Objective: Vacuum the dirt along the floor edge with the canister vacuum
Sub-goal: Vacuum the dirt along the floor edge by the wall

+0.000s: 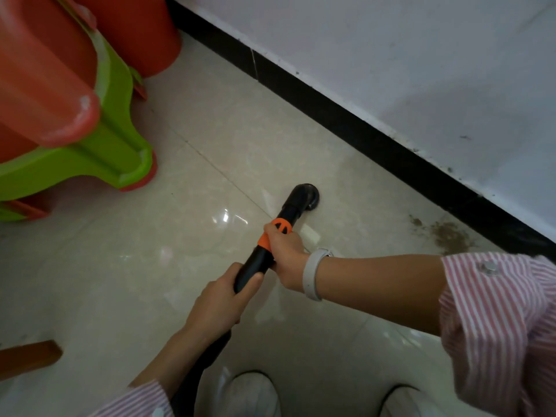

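Note:
A black vacuum wand [290, 213] with an orange collar [275, 231] points down at the beige tiled floor. Its round black nozzle [305, 195] sits on the tile, a short way out from the black skirting [346, 121]. My right hand [285, 255] grips the wand at the orange collar. My left hand [219, 302] grips the black tube lower down, where the hose [195, 377] runs toward my body. A patch of brown dirt [448, 233] lies against the skirting to the right of the nozzle. The canister itself is out of view.
Stacked red and green plastic stools [75, 115] stand at the left, near the wall. A brown wooden piece [30, 356] juts in at the lower left. My two white shoes [249, 395] are at the bottom. A white wall [421, 70] rises above the skirting.

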`<state>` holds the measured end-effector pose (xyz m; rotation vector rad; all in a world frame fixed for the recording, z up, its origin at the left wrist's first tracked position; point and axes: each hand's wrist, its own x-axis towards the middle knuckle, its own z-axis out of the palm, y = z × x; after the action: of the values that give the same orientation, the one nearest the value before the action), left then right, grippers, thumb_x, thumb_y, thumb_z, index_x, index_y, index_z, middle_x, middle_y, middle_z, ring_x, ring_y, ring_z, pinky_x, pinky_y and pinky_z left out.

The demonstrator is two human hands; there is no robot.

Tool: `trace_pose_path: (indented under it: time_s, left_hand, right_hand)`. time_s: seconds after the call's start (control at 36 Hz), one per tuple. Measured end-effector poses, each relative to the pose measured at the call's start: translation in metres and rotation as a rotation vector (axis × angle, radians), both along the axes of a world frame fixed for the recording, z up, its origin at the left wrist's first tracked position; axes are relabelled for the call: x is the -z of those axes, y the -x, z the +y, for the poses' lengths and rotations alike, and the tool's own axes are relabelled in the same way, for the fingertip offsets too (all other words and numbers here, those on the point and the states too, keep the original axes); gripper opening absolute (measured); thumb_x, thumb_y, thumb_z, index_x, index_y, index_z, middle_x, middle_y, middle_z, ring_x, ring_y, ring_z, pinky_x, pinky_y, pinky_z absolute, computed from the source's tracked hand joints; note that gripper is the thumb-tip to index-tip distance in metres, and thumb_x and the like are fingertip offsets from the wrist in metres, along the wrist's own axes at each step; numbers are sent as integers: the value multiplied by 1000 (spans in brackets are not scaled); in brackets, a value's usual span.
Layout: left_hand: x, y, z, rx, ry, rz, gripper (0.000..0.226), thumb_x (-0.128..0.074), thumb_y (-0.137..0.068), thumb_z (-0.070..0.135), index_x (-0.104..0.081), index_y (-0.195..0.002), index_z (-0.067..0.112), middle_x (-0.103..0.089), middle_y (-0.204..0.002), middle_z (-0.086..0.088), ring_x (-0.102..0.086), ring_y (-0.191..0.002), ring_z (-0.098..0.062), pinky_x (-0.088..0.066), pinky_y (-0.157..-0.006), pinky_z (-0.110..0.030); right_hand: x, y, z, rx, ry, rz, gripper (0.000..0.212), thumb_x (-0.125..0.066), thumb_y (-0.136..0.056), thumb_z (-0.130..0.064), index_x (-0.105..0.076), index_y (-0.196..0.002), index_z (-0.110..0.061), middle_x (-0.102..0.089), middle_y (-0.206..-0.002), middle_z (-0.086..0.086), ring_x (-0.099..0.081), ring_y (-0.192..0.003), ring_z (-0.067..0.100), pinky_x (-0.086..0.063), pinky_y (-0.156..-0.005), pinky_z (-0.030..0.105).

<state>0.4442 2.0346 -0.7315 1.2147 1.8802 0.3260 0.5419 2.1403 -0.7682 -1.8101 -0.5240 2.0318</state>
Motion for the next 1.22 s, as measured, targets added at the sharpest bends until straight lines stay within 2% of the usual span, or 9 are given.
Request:
trace_pose_path:
  time_s: [0.19,0.28,0.33,0.44,0.56,0.64,0.89,1.08,1.22]
  left_hand:
    - [4,-25,4,152,56,-78,29,-49,-90,55,-53,-103,29,-61,-64,2,-62,-52,-17,-51,-60,-36]
    - [6,-30,6,137,14,-56,30,-48,-90,55,-53,-103,29,-62,-64,1,-62,-54,-17,-53,-63,-40]
    - [7,-31,7,102,-23,-10,31,-47,-89,57,-52,-101,29,-62,-64,-1,-62,-56,-18,-53,-64,-43]
    - [9,-21,10,-2,-83,94,30,-46,-89,57,-49,-98,29,-63,-64,0,-62,-57,-20,-53,-59,-40]
    - [14,-6,17,-109,-101,138,29,-44,-90,58,-46,-98,31,-63,-65,0,-63,-58,-20,-54,-60,-40]
    - [19,0,25,-132,-85,104,28,-45,-88,60,-47,-95,33,-63,-66,-2,-63,-58,-21,-55,-61,-44]
    - [24,-34,42,70,-44,-39,30,-48,-88,59,-51,-96,30,-63,-65,-2,-62,-56,-20,-54,-61,-44]
    - [28,-88,44,247,0,-99,31,-49,-87,60,-50,-96,30,-64,-71,-2,-64,-67,-26,-50,-61,-38]
    - [30,-111,50,322,-13,-96,36,-45,-88,62,-49,-98,27,-65,-76,-4,-63,-69,-26,-50,-65,-39]
  right_hand:
    - [5,-43,-13,68,-44,-192,31,-55,-90,-36,-47,-105,-10,-55,-83,7,-60,-84,27,-54,-88,44]
    - [3,-48,-9,94,-111,-197,29,-54,-92,-31,-47,-107,-8,-53,-79,5,-55,-71,20,-51,-75,35]
    - [3,-42,-3,92,-145,-170,26,-54,-92,-29,-47,-105,-8,-53,-79,5,-55,-70,19,-50,-72,34]
    - [-3,-15,14,46,-140,-8,23,-57,-88,-29,-48,-100,-12,-56,-88,11,-63,-94,36,-54,-87,46]
    - [-10,11,30,-87,-144,81,16,-56,-88,-28,-47,-90,-15,-55,-85,9,-60,-87,32,-54,-82,43]
    - [-10,19,36,-94,-121,107,25,-56,-88,-30,-46,-101,-11,-54,-86,8,-61,-90,33,-54,-88,46]
    - [4,-38,34,155,-105,-46,27,-58,-86,-32,-48,-99,-10,-57,-89,11,-64,-99,37,-54,-88,49]
    - [3,-106,18,418,-51,-170,19,-58,-89,-25,-47,-92,-9,-53,-77,9,-60,-70,29,-55,-76,45]
    - [-3,-137,14,518,-63,-104,15,-60,-91,-18,-47,-88,-11,-51,-78,9,-57,-63,25,-54,-71,40]
